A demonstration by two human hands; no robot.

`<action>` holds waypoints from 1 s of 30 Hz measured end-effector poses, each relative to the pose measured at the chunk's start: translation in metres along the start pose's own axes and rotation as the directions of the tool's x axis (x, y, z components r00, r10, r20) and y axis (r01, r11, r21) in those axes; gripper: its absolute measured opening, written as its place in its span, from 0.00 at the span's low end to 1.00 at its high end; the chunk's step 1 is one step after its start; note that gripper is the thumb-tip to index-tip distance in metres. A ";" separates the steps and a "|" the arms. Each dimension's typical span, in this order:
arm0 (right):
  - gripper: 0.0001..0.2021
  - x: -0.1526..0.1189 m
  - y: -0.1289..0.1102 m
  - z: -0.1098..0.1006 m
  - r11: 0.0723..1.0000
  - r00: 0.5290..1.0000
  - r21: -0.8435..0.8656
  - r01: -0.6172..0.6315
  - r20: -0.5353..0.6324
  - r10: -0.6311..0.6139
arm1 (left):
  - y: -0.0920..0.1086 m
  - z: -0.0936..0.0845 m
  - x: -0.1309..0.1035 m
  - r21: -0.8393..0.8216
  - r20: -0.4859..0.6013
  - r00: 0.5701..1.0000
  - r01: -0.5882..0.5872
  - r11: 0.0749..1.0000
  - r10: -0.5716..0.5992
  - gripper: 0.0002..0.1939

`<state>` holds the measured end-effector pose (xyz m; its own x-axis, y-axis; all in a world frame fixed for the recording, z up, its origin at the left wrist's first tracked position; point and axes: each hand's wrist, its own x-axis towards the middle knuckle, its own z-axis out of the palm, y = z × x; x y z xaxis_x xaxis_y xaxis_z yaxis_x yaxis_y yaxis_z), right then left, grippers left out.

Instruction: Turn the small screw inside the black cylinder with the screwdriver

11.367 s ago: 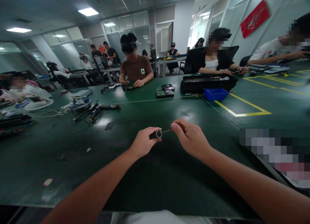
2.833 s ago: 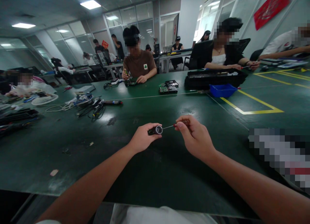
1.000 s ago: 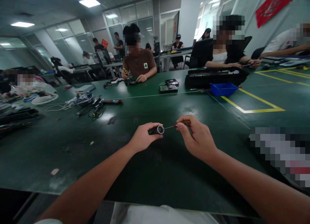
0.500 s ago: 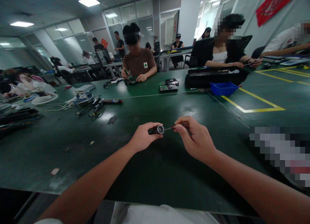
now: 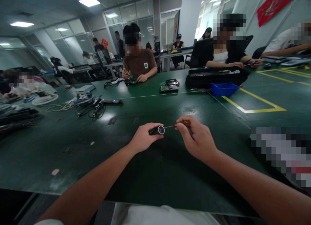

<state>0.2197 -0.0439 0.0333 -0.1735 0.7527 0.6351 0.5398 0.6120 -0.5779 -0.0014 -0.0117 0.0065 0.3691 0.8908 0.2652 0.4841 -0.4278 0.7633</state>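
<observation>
My left hand [image 5: 145, 136] is closed around a dark tube [image 5: 153, 131] whose open, silver-rimmed end faces right and toward me. The thumb and fingers grip it from below and above. In my right hand [image 5: 195, 138] is a screwdriver [image 5: 186, 123] with a reddish-brown handle, pinched between thumb and fingers. Its thin metal shaft points left, with the tip at the upper edge of the tube's rim. Whether the tip touches the rim or sits just inside it, I cannot tell. Both hands are above the green table [image 5: 136, 183].
Cables [image 5: 96, 108] and a dark rod-shaped tool [image 5: 113, 102] lie to the left. Circuit boards and drives [image 5: 169, 88] are further back, left of a blue bin [image 5: 224, 88] and a long black case [image 5: 216, 77]. A pixelated object [image 5: 282, 153] lies at right. Co-workers sit opposite.
The screwdriver has tilted slightly, its tip moving up from inside the tube's opening to the upper rim. My right fingers have risen a little. The left hand and tube have stayed put.
</observation>
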 end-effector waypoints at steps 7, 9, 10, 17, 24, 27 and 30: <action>0.06 0.001 -0.002 -0.002 0.999 1.000 -0.035 -0.004 -0.017 0.003 | 0.004 -0.002 -0.001 0.013 -0.009 1.000 0.018 1.000 -0.017 0.21; 0.06 0.000 -0.003 -0.003 0.999 1.000 -0.031 0.004 -0.009 -0.004 | 0.003 -0.003 -0.001 0.016 -0.005 1.000 0.014 1.000 -0.014 0.21; 0.06 0.000 -0.003 -0.003 1.000 1.000 -0.027 0.004 -0.006 -0.004 | 0.003 -0.003 -0.001 0.016 -0.006 1.000 0.009 1.000 -0.009 0.21; 0.07 0.000 0.000 -0.002 0.999 1.000 0.033 -0.031 0.006 0.031 | -0.001 -0.002 -0.001 0.017 -0.009 1.000 0.003 1.000 -0.003 0.21; 0.07 0.001 -0.002 -0.003 1.000 0.999 0.012 -0.013 0.036 0.013 | -0.002 -0.001 -0.001 0.004 -0.001 1.000 -0.009 1.000 0.009 0.21; 0.10 0.000 -0.003 -0.003 1.000 0.998 0.013 -0.023 0.054 0.022 | -0.001 -0.001 -0.001 0.003 0.000 1.000 -0.029 1.000 0.029 0.21; 0.12 0.001 -0.004 -0.003 0.998 0.997 0.000 -0.060 0.040 0.060 | 0.000 -0.001 -0.001 0.018 0.003 0.999 -0.043 0.999 0.043 0.21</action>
<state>0.2197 -0.0460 0.0371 -0.1735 0.7969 0.5787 0.5490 0.5661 -0.6149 -0.0025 -0.0125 0.0065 0.3917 0.8713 0.2958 0.4820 -0.4681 0.7406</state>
